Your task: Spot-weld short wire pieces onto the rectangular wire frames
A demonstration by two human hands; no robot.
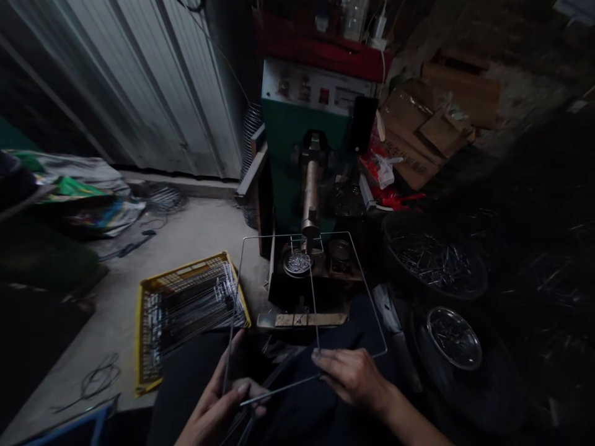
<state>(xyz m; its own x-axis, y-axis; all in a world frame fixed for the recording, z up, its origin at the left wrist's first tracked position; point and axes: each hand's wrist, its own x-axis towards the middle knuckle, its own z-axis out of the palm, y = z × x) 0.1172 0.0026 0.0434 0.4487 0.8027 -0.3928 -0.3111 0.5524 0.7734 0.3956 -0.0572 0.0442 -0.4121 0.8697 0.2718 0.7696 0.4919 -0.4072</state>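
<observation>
A large bent wire frame (367,290) is held out in front of me, its far edge beside the metal rod tip (310,192) of a green machine (290,124). My left hand (227,396) is closed around the frame's left side, near a free wire end. My right hand (356,375) pinches the near edge together with a straight middle wire (315,303) that runs toward the tip. Below the tip is a small round dish (297,274) heaped with tiny metal pieces. Whether the middle wire is joined to the frame, I cannot tell.
To the left, a yellow basket (138,337) holds many wire pieces. At right stand a dark tub (481,272) of metal rods and a round metal bowl (478,353). Cardboard (411,145) lies behind; loose wire (100,375) is on the floor.
</observation>
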